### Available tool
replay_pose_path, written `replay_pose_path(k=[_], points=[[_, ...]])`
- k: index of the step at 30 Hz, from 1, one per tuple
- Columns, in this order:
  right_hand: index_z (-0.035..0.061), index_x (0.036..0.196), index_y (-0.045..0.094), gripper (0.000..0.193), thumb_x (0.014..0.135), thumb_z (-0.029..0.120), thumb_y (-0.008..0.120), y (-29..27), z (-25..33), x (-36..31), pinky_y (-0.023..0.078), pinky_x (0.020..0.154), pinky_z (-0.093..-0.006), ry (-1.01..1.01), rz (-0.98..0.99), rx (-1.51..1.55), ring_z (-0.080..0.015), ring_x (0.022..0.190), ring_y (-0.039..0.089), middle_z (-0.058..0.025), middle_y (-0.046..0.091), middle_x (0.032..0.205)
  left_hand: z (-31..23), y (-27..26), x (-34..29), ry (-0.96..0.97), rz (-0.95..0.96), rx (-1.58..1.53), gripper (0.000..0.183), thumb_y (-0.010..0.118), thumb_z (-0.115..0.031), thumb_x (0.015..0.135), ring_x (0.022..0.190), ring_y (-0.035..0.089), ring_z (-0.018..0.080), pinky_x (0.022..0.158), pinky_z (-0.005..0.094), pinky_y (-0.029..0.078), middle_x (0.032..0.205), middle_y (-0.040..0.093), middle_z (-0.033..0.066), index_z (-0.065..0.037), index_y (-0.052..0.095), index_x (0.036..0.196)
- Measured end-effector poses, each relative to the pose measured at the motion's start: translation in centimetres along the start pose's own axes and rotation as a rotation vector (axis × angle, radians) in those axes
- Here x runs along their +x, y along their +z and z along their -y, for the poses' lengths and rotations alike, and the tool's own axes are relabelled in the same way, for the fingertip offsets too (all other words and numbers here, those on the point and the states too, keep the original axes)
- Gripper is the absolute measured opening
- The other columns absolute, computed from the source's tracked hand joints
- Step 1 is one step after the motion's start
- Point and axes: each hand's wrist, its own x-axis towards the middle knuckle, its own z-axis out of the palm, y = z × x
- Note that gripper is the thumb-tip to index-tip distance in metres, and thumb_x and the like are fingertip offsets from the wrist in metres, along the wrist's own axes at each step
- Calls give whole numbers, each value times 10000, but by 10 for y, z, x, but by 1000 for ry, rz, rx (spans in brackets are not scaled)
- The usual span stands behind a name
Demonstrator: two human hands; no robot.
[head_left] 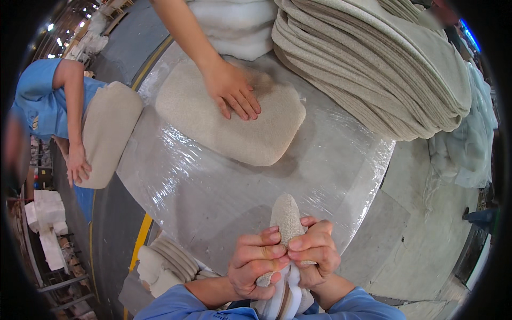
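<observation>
Close to my body at the lower middle, both hands grip a beige textured cushion cover (pixel 287 214), its rounded end pointing away from me. My left hand (pixel 257 261) pinches one side, fingers curled into the fabric. On the opposite side, my right hand (pixel 314 252) is closed the same way, and the thumbs nearly meet. Below the hands, the cover's white inner edges and a brownish strip between them show; whether that strip is a zipper I cannot tell. Beyond lies a filled beige cushion (pixel 229 117) on the plastic-wrapped table (pixel 213 208), a co-worker's hand (pixel 232 90) flat on it.
Several beige covers form a tall stack (pixel 368 64) at the far right of the table. White padding (pixel 234 26) sits at the far edge. On the left, another co-worker (pixel 58 96) holds a beige cushion (pixel 111 133). More folded beige pieces (pixel 168 261) lie lower left.
</observation>
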Motion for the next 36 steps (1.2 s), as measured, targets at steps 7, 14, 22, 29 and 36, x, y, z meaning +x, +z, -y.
replay_pose_path(k=[7, 14, 22, 29, 36], points=[[84, 962, 743, 69, 899, 60, 731, 2, -7, 4, 486, 980, -463, 32, 16, 30, -208, 909, 636, -79, 758, 1088, -2, -7, 8, -128, -15, 18, 189, 738, -49, 904, 1214, 619, 350, 1070, 502, 513, 1256, 642, 179, 19, 733, 1080], [68, 977, 749, 77, 907, 73, 718, 8, -11, 6, 479, 983, -462, 14, 15, 14, -209, 882, 652, -96, 765, 1083, -5, -2, 9, -234, -123, 44, 227, 713, -15, 901, 1244, 630, 383, 1057, 496, 510, 1304, 650, 223, 39, 711, 1121], [89, 939, 719, 42, 944, 129, 707, 9, -14, 4, 449, 1013, -474, 29, 60, 16, -200, 898, 618, -84, 742, 1079, 3, -10, 5, -46, -63, 147, 190, 672, -57, 917, 1198, 651, 396, 1041, 519, 542, 1215, 689, 206, 52, 722, 1065], [112, 956, 769, 89, 873, 89, 745, 9, -13, 5, 456, 1005, -434, 23, 50, 92, -172, 870, 634, -56, 772, 1086, 4, -12, 0, -59, -54, 6, 173, 654, -83, 951, 1191, 619, 356, 1050, 537, 549, 1191, 675, 175, 38, 711, 1061], [123, 937, 782, 100, 849, 83, 758, 14, -9, 5, 448, 1010, -420, 54, 70, 129, -158, 820, 606, -36, 776, 1092, 5, -16, -5, -30, -74, -29, 175, 662, -126, 985, 1153, 615, 325, 1071, 545, 536, 1177, 665, 161, 30, 708, 1050]])
